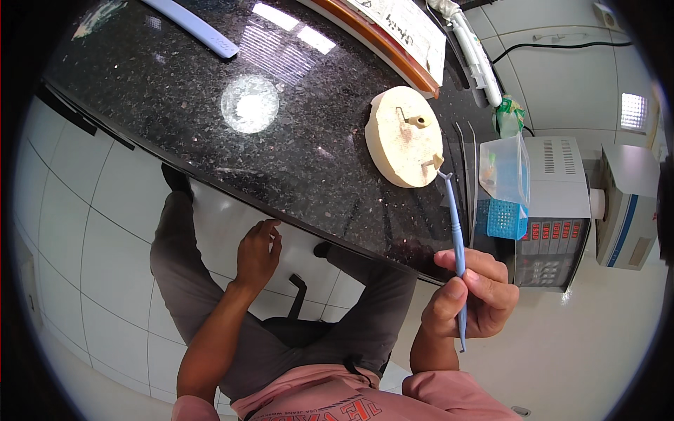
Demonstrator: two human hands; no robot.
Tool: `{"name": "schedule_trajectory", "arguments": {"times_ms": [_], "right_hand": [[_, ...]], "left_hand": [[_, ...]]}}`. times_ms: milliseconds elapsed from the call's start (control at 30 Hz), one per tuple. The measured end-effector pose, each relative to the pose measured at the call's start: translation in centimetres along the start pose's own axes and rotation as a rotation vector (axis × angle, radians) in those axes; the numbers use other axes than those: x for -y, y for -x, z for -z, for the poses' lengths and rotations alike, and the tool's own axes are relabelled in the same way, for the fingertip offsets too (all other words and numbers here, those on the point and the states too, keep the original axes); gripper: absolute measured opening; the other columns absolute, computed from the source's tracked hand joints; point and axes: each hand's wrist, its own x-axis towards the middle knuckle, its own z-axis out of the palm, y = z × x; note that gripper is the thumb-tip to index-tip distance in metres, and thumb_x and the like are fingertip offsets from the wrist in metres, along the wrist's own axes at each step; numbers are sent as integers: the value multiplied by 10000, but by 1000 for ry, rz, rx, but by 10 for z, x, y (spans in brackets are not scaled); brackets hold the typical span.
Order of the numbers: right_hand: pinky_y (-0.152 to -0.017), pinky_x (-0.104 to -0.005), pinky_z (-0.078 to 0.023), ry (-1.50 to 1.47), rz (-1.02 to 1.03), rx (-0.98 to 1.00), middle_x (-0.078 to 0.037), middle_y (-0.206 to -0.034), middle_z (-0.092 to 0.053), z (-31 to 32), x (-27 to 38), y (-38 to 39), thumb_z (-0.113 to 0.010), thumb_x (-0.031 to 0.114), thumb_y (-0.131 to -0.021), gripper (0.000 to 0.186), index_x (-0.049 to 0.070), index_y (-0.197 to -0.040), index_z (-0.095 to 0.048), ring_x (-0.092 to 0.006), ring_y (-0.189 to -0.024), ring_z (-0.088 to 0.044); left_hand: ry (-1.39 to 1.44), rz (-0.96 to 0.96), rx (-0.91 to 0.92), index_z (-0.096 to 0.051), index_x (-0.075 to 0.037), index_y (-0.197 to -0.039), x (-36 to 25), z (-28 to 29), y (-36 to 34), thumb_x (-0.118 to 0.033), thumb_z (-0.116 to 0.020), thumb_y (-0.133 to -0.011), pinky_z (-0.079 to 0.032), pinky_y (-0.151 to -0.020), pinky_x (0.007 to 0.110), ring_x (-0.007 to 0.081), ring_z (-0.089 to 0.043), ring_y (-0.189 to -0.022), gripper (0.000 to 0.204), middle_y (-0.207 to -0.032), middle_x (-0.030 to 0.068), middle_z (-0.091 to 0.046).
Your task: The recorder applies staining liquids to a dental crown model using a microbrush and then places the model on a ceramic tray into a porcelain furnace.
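My right hand (477,291) pinches a slim blue double-ended hand tool (455,221) between thumb and fingers, near the counter's front edge. Its bent upper tip reaches the near right rim of a round cream block (397,151). At that rim sits a small tan piece (437,161); whether the tip touches it I cannot tell. A bent wire (402,114) and a small holed knob (420,121) stand on the block's top. Over my lap, away from the counter, my left hand (258,256) hangs with loosely bent fingers, open, with nothing visible in it.
The dark speckled counter (309,147) carries a round whitish patch (250,104) and a blue flat strip (196,28). Thin metal tools (472,161) lie right of the block. Beyond them are a clear plastic box (504,165), a blue basket (507,219) and a grey machine (551,182).
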Motion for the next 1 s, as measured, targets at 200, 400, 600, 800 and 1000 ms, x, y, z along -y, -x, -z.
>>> {"name": "schedule_trajectory", "arguments": {"times_ms": [200,400,600,800,1000], "right_hand": [[-599,-322,-575,-7,4,-8,-189,-848,-679,4,-1,0,-708,29,-850,229,-16,-1029,-572,-250,-708,-711],[-606,-303,-576,-92,15,-144,-187,-916,-628,4,-6,4,-659,67,-910,272,-5,-1130,-517,-227,-690,-681],[-632,-294,-605,-226,-148,-327,-182,-1048,-522,11,-3,-2,-631,-10,-930,293,24,-1191,-503,-190,-735,-662],[-645,-290,-574,-50,-16,-365,-134,-999,-545,56,-31,-57,-624,144,-981,152,28,-1078,-629,-213,-721,-647],[-642,-285,-547,309,-140,106,-75,-855,-659,73,-37,-105,-688,29,-899,445,65,-1330,-582,-167,-713,-663]], "left_hand": [[-2,-11,-9,-600,6,-1075,-8,3,-2,41,-642,-831,-528,-710,428,316,-665,-793,251,-890,146,-657],[-69,0,5,-608,18,-1039,-1,4,4,30,-637,-836,-529,-692,419,307,-672,-754,206,-886,159,-663],[-67,93,102,-625,4,-1113,29,-6,19,33,-636,-829,-551,-714,390,280,-700,-782,286,-924,147,-689],[-1,-33,14,-660,-17,-1111,-21,12,28,50,-627,-834,-547,-722,378,287,-686,-773,287,-903,138,-683],[-92,-544,-361,-665,-15,-1057,-127,103,34,36,-644,-782,-503,-686,360,262,-624,-777,280,-903,107,-659]]}}
